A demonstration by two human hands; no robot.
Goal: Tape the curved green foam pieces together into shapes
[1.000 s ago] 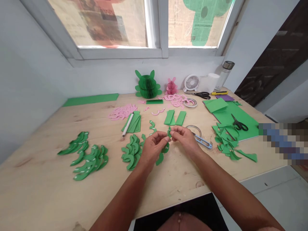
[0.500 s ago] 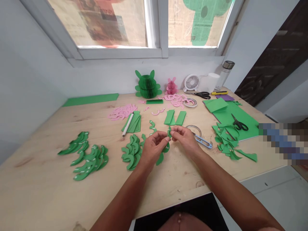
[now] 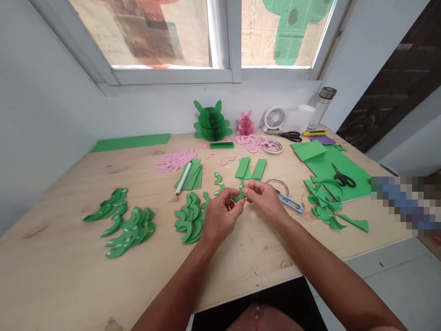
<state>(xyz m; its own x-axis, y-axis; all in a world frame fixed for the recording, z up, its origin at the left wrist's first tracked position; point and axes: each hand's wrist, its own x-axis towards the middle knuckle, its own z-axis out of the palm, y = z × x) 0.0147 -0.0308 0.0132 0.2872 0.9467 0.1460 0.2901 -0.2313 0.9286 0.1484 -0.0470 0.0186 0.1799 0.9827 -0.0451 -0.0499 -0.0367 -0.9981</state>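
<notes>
Pinching a small, curvy green paper piece with white patches (image 3: 241, 185), the left hand (image 3: 221, 215) has its thumb and first finger closed on the lower part. The right hand (image 3: 263, 197) has its thumb and first finger tucked tight at the upper edge, and looks to be pinching too. The piece is between their tips, over the pale wooden table (image 3: 257, 257).

Make that piece the middle of a clock, with the white-framed window (image 3: 235, 46) at 12. At 8 o'clock sits a pile of curved green paper shapes (image 3: 189, 219). At 3 o'clock, near the right hand, lie a clear, round tape ring (image 3: 281, 183) and a light-blue cutter (image 3: 292, 203).

Thin paper may bend or rip if the fingers pull too hard. If the white patches are sticky, the piece could cling to a fingertip and twist. A right hand swinging toward 3 o'clock could bump the cutter; I can't tell if its blade is out.
</notes>
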